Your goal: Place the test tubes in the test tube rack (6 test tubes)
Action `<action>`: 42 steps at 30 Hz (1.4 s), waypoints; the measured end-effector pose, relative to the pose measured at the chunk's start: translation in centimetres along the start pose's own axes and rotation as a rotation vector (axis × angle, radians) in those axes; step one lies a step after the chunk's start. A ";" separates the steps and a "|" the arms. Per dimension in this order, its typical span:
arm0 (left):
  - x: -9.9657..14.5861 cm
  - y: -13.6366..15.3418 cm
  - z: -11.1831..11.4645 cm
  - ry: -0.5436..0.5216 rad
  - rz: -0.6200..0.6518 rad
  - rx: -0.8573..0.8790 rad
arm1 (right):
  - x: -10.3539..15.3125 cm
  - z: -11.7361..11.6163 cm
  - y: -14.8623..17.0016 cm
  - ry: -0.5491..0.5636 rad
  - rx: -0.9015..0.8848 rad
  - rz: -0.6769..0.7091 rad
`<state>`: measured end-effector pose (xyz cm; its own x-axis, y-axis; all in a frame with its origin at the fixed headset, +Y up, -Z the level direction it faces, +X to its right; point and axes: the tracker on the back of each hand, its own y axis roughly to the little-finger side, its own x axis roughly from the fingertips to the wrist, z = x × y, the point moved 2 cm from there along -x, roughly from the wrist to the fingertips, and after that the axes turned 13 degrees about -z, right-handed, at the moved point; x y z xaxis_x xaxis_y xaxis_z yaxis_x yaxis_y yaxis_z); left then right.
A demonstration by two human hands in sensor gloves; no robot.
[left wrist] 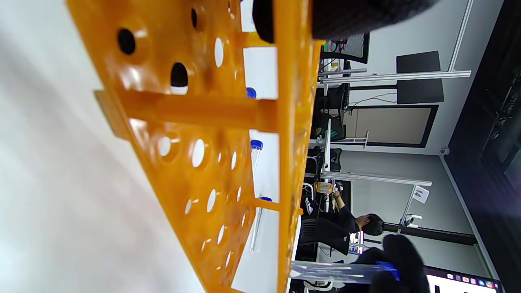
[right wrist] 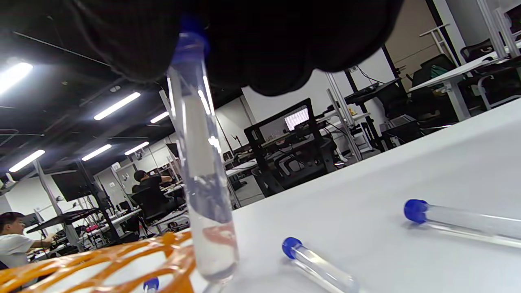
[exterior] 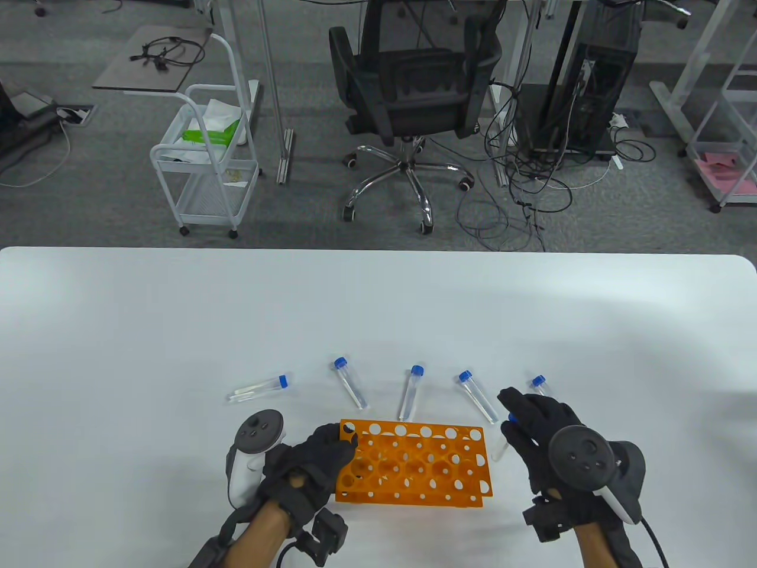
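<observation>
The orange test tube rack (exterior: 414, 467) stands on the white table (exterior: 378, 307), with no tubes in it. My left hand (exterior: 340, 441) grips the rack's left end; in the left wrist view its fingers (left wrist: 346, 16) lie over the rack's top plate (left wrist: 203, 122). My right hand (exterior: 517, 423) pinches a blue-capped test tube (exterior: 501, 447) near its cap, cap up, just off the rack's right end. The right wrist view shows this tube (right wrist: 201, 162) hanging beside the rack's edge (right wrist: 101, 256). The tube also shows in the left wrist view (left wrist: 338, 272).
Several blue-capped tubes lie on the table beyond the rack: one at the left (exterior: 258, 389), then others (exterior: 349, 383), (exterior: 410, 392), (exterior: 478, 396), and one (exterior: 539, 384) partly hidden behind my right hand. An office chair (exterior: 414, 100) and a white cart (exterior: 207, 160) stand beyond the table.
</observation>
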<state>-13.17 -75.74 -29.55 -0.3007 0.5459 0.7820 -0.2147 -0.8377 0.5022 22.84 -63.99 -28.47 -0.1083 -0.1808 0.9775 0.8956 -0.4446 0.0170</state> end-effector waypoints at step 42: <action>-0.2 -0.1 0.7 0.043 0.014 -0.021 | 0.7 -2.0 -1.8 -0.016 0.058 0.074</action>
<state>-12.42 -75.77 -29.52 -0.3438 0.5343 0.7722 -0.2290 -0.8452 0.4829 20.29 -65.01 -28.26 -0.0341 -0.1975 0.9797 0.9246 -0.3783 -0.0440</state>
